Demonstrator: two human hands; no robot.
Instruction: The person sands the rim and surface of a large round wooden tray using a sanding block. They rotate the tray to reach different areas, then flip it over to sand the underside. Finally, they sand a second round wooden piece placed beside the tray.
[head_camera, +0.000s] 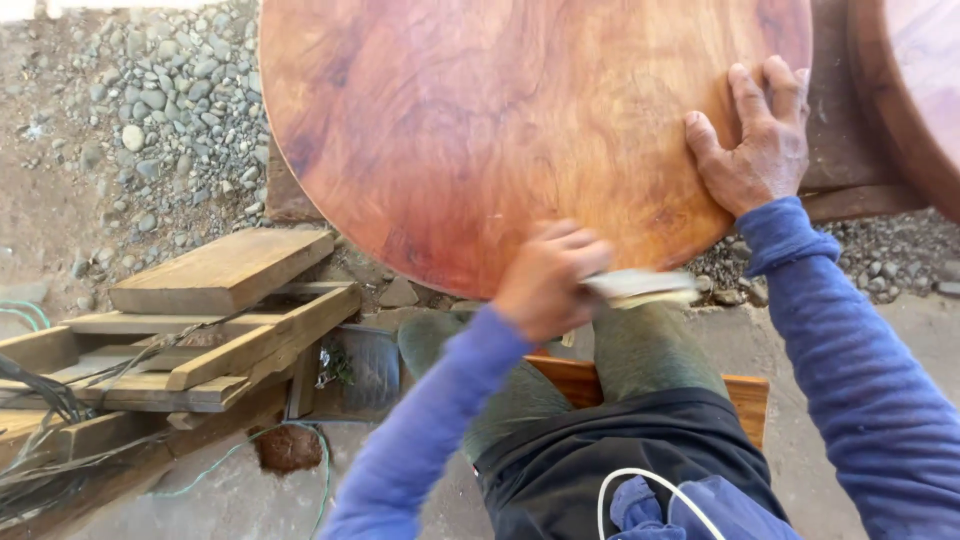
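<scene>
- Reddish-brown wood, smooth and glossy: a large round wooden slab (520, 120) lies flat just ahead of both hands, its near rim above the person's knees.
- At that near rim, the left hand (545, 280) is clenched around a pale folded sheet (640, 287), likely sandpaper or a cloth, pressed against the slab's edge. The sheet is blurred, so its kind is uncertain.
- To the right of it, the right hand (755, 140) lies spread and released, palm down on the slab's right margin, fingers reaching over the edge; it grips nothing.
- By its look the slab is heavy, stiff and thick, with a slick face; the rim seems the surest place to take hold, with two hands well apart. The sheet looks light and limp, pinched easily between fingers.
- Beyond the right hand, another rounded wooden piece (915, 90) shows partly at the frame's edge.
- Left of the left hand, stacked planks (220, 300) rest on the ground with cables (40, 400) beside them; a dark small tub (365, 365) stands near, contents unclear.
- Grey gravel (170, 100) covers the ground farther out.
- Under the person, a wooden seat (750, 395).
</scene>
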